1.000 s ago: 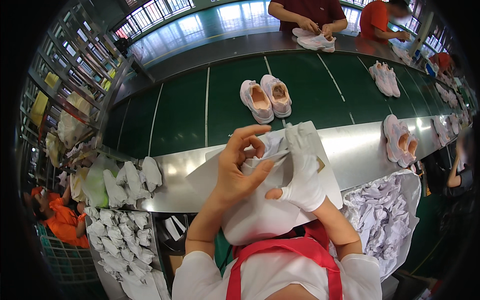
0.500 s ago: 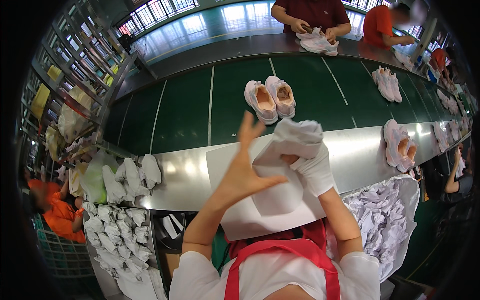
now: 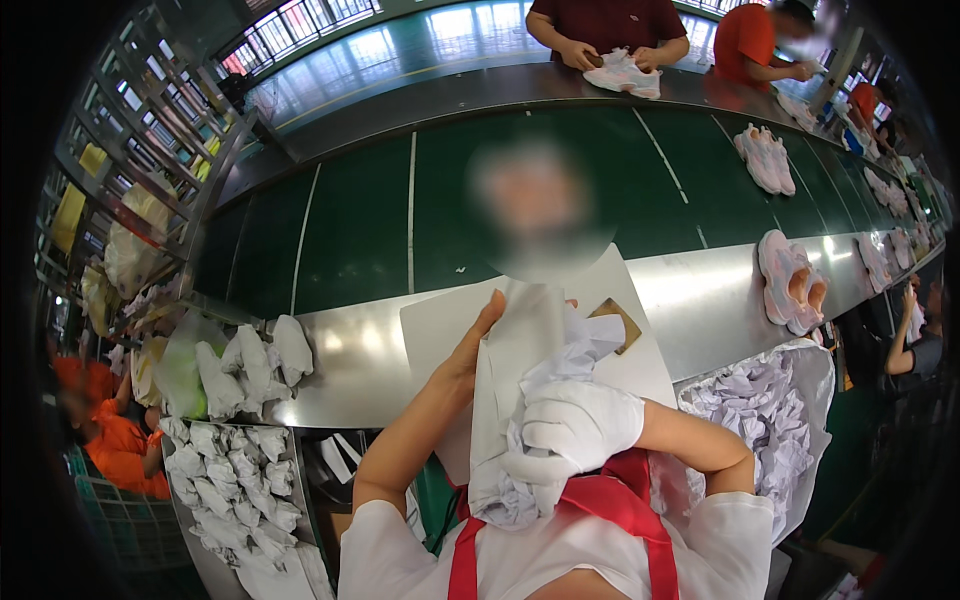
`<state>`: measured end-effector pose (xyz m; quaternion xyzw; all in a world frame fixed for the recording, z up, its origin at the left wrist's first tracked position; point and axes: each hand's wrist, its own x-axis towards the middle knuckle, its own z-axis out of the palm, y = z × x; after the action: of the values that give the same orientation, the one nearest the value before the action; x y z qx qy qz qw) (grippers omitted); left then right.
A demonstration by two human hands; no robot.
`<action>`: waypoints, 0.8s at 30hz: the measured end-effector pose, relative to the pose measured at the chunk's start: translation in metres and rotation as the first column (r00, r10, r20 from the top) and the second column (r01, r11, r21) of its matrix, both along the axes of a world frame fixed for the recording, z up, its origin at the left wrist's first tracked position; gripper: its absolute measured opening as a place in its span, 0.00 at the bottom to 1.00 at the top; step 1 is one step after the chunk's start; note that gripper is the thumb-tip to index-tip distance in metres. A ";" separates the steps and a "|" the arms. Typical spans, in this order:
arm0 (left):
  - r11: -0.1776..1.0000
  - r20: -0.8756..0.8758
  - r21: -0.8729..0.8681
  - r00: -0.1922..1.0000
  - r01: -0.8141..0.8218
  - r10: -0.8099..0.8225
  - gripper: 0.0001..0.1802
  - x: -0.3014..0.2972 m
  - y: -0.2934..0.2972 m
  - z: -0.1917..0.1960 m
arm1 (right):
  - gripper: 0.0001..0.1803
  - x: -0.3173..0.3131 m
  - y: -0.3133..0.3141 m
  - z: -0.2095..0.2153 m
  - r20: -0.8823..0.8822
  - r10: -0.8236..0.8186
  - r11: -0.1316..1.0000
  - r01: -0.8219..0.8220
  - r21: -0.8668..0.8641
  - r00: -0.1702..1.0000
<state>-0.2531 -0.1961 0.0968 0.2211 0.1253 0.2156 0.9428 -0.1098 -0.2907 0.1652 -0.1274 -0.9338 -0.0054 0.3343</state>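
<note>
Lowered toward the chest since half a second earlier: right grip (image 3: 578, 428), white-gloved. Changed from wide spread to closed: left grip (image 3: 478, 340).

Right grip: fingers curled firmly over crumpled paper (image 3: 585, 345), with creased parts showing above and below the fingers. Left grip: thumb against the left edge of a white sheet (image 3: 535, 325), other fingers mostly hidden behind. Position of sheet and crumpled paper: just in front of the chest, above flat white paper (image 3: 430, 330) lying on the metal worktop (image 3: 350, 345).

To the left on the worktop: white paper bundles (image 3: 292, 350). To the right: pale pink shoes (image 3: 785, 280); below these, a lined bin (image 3: 818, 420) of crumpled paper. Beyond: green belt (image 3: 355, 230) with a pale item (image 3: 530, 190), too blurred to identify.
</note>
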 end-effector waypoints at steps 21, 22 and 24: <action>0.577 -0.102 0.783 0.866 -0.234 0.490 0.32 0.059 0.012 0.007 | 0.39 0.078 -0.021 -0.026 -0.307 -0.868 0.460 0.401 -0.793 0.389; 0.492 -0.229 0.864 0.787 -0.106 0.572 0.31 0.051 0.024 -0.001 | 0.40 0.082 -0.022 -0.024 -0.274 -0.865 0.459 0.441 -0.771 0.420; 0.356 -0.413 0.910 0.546 0.213 0.729 0.31 0.041 0.045 -0.006 | 0.43 0.081 -0.022 -0.008 0.030 -0.943 0.211 0.665 -0.717 0.332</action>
<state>-0.2118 -0.1508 0.0903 0.7311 0.4267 0.2951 0.4431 -0.0288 -0.3127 0.1574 -0.7067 -0.5609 0.1477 0.4051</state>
